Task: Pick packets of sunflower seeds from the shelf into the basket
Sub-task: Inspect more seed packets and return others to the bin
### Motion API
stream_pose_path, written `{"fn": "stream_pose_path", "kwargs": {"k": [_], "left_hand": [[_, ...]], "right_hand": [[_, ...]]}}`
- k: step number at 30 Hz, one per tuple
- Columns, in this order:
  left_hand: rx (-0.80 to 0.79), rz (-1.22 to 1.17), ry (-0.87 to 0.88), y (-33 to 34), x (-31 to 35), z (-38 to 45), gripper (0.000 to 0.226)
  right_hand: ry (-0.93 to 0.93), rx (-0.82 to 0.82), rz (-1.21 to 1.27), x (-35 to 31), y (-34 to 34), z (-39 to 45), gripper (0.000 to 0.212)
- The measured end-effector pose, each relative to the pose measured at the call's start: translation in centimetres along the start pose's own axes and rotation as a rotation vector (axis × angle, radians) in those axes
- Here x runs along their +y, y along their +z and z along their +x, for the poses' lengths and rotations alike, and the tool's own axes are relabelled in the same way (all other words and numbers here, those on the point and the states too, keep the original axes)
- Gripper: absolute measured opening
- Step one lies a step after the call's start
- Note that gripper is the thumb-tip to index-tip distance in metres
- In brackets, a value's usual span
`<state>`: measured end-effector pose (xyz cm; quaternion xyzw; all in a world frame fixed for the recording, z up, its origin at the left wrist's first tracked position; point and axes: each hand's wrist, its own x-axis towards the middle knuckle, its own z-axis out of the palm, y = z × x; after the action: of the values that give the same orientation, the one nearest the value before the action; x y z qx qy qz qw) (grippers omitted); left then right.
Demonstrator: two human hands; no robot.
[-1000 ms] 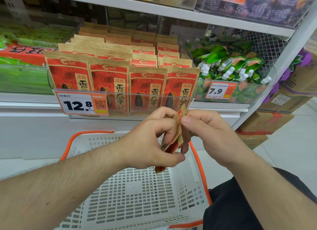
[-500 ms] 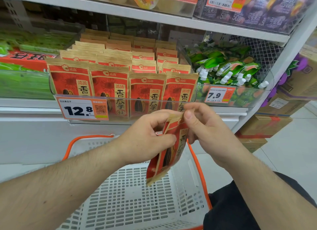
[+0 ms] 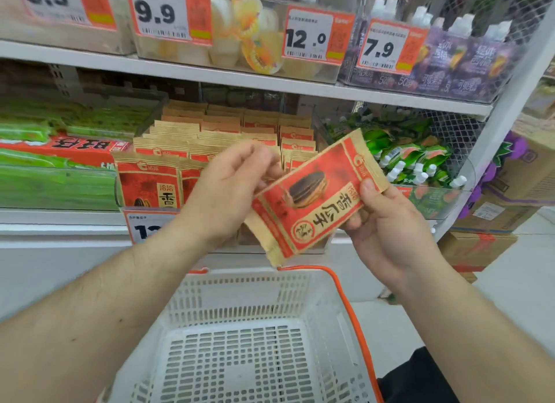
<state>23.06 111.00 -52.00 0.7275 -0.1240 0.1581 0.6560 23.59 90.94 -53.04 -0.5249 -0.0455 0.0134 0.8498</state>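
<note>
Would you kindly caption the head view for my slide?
Both hands, left hand and right hand, hold a sunflower seed packet above the white basket.

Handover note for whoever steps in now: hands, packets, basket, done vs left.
Left hand: fingers at the packet's upper left edge; grip not clear.
Right hand: holds the packet's right end, thumb on its face.
Packet: tilted, face to camera, in the air above the basket's far rim.
Basket: no packets visible inside.
Shelf: more packets stand in rows behind the 12.8 tag.
Done: one packet pulled.
Left: drop it in, then pick more.
</note>
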Motion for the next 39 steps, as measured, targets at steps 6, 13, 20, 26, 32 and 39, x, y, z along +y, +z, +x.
{"fn": "stream_pose_path", "kwargs": {"k": [6, 13, 20, 26, 32, 39], "left_hand": [[0.16, 0.718, 0.224, -2.6, -0.5, 1.5, 0.02], [0.042, 1.065, 0.321, -2.2, -2.2, 1.6, 0.007], [0.011, 1.057, 0.256, -2.1, -2.1, 1.8, 0.012], [0.031, 1.053, 0.268, -2.0, -2.4, 2.1, 0.011], [0.05, 0.999, 0.272, -2.1, -2.7, 2.0, 0.01], [0.058, 0.997, 0.268, -2.0, -2.6, 2.1, 0.012]], "right_hand": [[-0.073, 0.16, 0.206, -2.2, 2.5, 2.5, 0.017], [-0.373, 0.2, -0.448, -4.1, 4.9, 5.8, 0.011], [-0.401, -0.001, -0.985, -4.1, 4.7, 7.8, 0.008], [-0.289, -0.214, -1.271, -3.4, 6.4, 9.0, 0.01], [-0.013, -0.402, -1.688, -4.1, 8.2, 9.5, 0.009], [-0.132, -0.289, -1.664, -3.5, 9.7, 10.3, 0.009]]}}
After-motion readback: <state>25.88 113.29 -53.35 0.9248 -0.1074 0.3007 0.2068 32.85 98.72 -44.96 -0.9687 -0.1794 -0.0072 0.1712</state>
